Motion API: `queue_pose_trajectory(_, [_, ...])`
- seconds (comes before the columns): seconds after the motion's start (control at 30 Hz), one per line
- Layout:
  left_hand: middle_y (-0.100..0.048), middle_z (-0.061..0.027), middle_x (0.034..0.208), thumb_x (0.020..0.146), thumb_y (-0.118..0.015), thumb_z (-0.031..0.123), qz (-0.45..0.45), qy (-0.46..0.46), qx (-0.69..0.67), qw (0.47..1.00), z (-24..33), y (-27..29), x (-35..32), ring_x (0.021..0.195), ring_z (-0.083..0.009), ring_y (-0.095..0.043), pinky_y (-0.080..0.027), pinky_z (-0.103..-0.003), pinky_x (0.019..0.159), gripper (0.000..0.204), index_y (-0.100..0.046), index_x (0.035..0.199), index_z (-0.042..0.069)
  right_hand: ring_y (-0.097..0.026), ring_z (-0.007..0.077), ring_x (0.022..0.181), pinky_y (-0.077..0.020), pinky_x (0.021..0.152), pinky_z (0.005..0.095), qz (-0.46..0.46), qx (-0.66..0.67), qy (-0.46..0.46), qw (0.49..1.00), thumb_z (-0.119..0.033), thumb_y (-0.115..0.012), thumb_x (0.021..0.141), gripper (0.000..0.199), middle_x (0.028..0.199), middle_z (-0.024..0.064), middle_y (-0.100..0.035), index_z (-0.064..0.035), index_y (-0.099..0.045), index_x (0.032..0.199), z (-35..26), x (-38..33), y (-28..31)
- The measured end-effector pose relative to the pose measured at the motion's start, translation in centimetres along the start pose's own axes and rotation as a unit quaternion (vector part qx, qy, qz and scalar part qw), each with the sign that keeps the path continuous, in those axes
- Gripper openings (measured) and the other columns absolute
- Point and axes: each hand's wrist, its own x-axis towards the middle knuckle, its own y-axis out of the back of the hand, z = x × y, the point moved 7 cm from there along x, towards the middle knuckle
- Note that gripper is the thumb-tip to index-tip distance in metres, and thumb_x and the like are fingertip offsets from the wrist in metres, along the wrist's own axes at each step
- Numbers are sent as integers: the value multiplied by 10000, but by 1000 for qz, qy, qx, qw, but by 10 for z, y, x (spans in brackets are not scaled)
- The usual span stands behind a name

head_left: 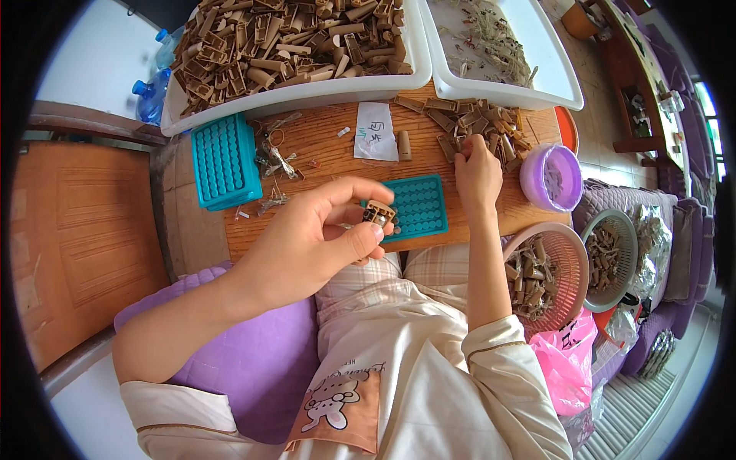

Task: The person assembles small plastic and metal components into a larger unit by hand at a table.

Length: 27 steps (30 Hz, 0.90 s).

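My left hand (322,230) is raised over the near edge of the table, its thumb and fingers pinching a short brown plastic casing (379,213). The casing's open end faces up and shows small metallic parts inside. Partly behind that hand lies a teal tray (423,201) with rows of round pockets. My right hand (479,172) reaches to the near side of a loose heap of brown plastic casings (483,119). Its fingers are bent together at the heap; what they grip, if anything, is hidden. One brown casing (405,146) stands apart, beside a white paper slip (373,132) with handwriting.
A large white bin (307,93) full of brown casings and another white bin (563,73) with thin wiry pieces line the far side. Stacked teal trays (222,165) and loose wires (280,161) lie left. Right are a purple tub (529,180), a pink basket (579,268) and a grey basket (630,245).
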Motion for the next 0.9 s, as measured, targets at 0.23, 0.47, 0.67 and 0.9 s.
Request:
queue_pose_trajectory(0.23, [-549, -93, 999, 870, -452, 185, 28, -34, -53, 998, 2, 3, 3, 862, -156, -571, -484, -290, 750, 322, -414, 1159, 47, -470, 139, 628, -399, 570, 243, 51, 370, 6, 928, 47, -414, 747, 171, 688, 53, -453, -26, -439, 898, -23, -16, 41])
queue_pose_trajectory(0.47, [-552, -80, 1000, 884, -417, 177, 92, -117, -32, 988, 11, 10, -3, 884, -150, -567, -477, -275, 770, 312, -426, 1159, 30, -493, 118, 680, -409, 605, 240, -98, 764, 89, 631, 29, -421, 778, 141, 785, 66, -486, -19, -415, 910, -106, -76, 94])
queue_pose_trajectory(0.67, [-567, -54, 975, 874, -449, 159, 105, -157, 49, 981, 20, 9, -10, 892, -108, -547, -451, -219, 731, 308, -440, 1156, 37, -524, 114, 785, -427, 699, 232, -226, 808, 84, 538, 51, -609, 706, 277, 872, 57, -505, -29, -433, 904, -151, -97, 88])
queue_pose_trajectory(0.9, [-552, -49, 968, 847, -500, 144, 98, -204, -12, 974, 27, 4, -15, 908, -116, -524, -417, -244, 805, 349, -426, 1166, 22, -526, 99, 777, -435, 685, 230, -111, 675, 65, 727, -5, -665, 696, 316, 873, 41, -525, -13, -448, 927, -131, -99, 95])
